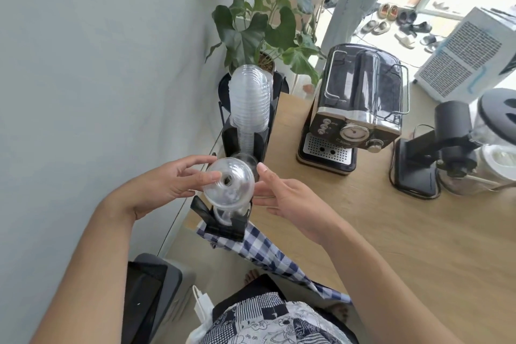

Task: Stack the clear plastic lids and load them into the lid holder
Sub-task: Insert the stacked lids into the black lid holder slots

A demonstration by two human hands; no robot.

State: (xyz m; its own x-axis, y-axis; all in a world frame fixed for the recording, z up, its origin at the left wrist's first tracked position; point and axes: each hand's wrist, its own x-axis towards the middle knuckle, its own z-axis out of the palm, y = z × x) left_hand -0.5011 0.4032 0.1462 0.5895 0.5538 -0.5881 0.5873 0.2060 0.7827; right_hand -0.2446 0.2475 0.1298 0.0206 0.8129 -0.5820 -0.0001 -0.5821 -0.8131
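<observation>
I have both forearms reaching forward over the near end of the wooden counter (391,232), meeting at a clear dome lid (228,181). My left hand (167,184) comes in from the left with the palm turned right; its fingers (206,176) are loosely spread, the tips pressing on the lid's left flank and rim. My right hand (282,193) comes in from the right, thumb pointing up and away, fingers lightly curled and together under the lid's right edge. I cannot tell how firmly either hand grips, but the lid sits pinched between the two.

The lid's dome and its round centre hole face up toward the camera, so its axis runs roughly along my line of sight, tipped slightly away. It hangs just above the near end of the black lid holder (223,220), where another clear lid (223,215) sits in the cradle. Farther along the same rack, a long stack of clear lids (250,98) leans up and away, its long axis running from the hands toward the potted plant (262,22). A blue checked cloth (265,251) lies under the holder's near foot. An espresso machine (357,112) stands well apart on the right.
</observation>
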